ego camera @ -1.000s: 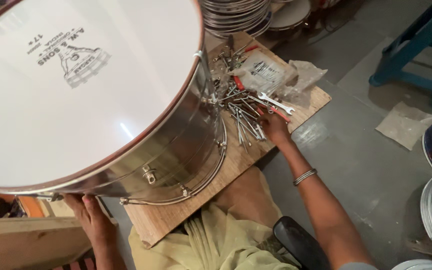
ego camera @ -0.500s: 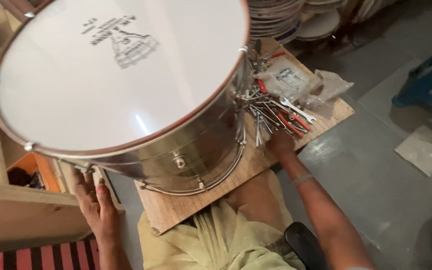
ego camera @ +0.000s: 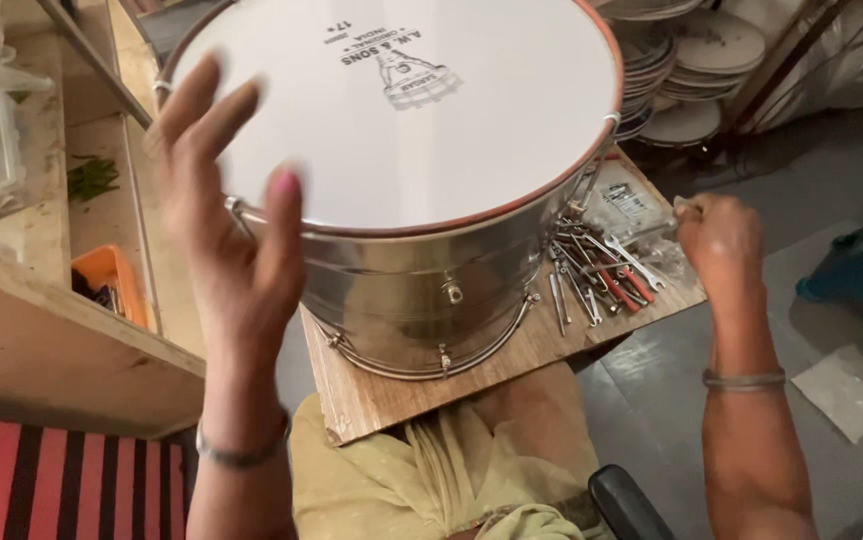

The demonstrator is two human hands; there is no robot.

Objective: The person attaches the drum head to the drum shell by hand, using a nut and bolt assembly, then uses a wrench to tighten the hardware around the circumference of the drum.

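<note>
Large steel drum (ego camera: 422, 290) with white head standing on a wooden board (ego camera: 382, 400), filling its left part; left hand (ego camera: 222, 220) raised at the drum's near-left rim, fingers spread, grasping nothing; right hand (ego camera: 717, 240) at the board's right edge, clenched on a thin metal tool (ego camera: 652, 232); loose spanners and rods (ego camera: 602, 275) heaped beside the drum's right side.

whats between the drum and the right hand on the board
In the head view, a heap of metal rods and spanners lies on the wooden board between the drum and right hand.
</note>
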